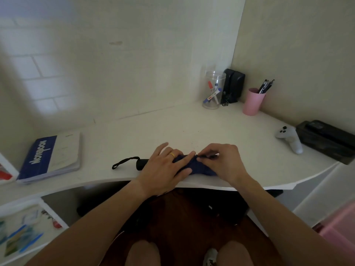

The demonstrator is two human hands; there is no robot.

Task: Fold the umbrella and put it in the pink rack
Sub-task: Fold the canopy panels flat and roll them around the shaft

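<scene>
A collapsed navy umbrella [199,167] lies lengthwise along the front edge of the white desk [134,135]. Its black handle [141,163] and wrist loop [124,161] point left. My left hand [165,167] presses down on the umbrella's middle, fingers spread over the fabric. My right hand [222,162] pinches a dark strap or fold of the fabric at the top of the bundle. Most of the canopy is hidden under both hands. A pink rack [340,227] shows blurred at the lower right, beside the desk.
A blue and white notebook [51,156] lies at the left. In the back corner stand a clear jar of markers [213,91], a black device [233,85] and a pink cup of pens [253,101]. A white game controller [289,138] and a black box [326,141] sit right.
</scene>
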